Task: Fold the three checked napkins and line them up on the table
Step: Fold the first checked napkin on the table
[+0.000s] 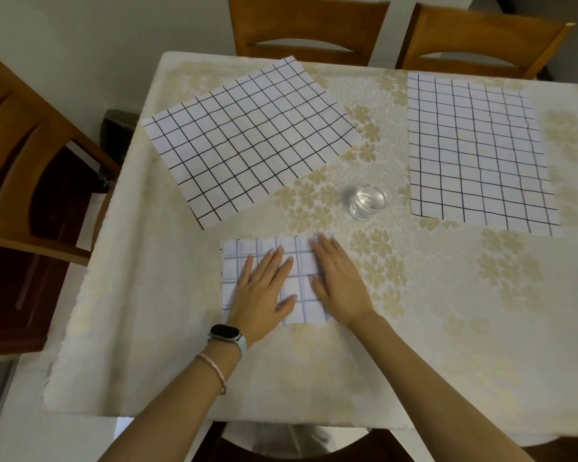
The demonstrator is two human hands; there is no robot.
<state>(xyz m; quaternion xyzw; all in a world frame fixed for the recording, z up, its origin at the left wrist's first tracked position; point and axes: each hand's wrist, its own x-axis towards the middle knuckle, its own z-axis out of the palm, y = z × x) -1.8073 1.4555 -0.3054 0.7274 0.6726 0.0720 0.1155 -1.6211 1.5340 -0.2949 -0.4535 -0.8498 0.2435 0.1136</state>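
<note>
Pressing flat with straight, slightly spread fingers [271,261], the person's left hand [264,288] and right hand [337,281] lie side by side on a folded white checked napkin [239,253], at the near side of a table [447,328] under a cream floral cloth. Two matching unfolded pieces lie beyond the fingertips: an angled napkin [251,141] up and left, its near corner close to the left hand, and a squarer napkin [477,151] well apart to the right, past a clear glass of water [369,201].

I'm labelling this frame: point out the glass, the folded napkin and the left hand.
glass [369,201], head view, its see-through middle
folded napkin [238,260], head view, bare upper-left part
left hand [264,291], head view, back of hand
</note>
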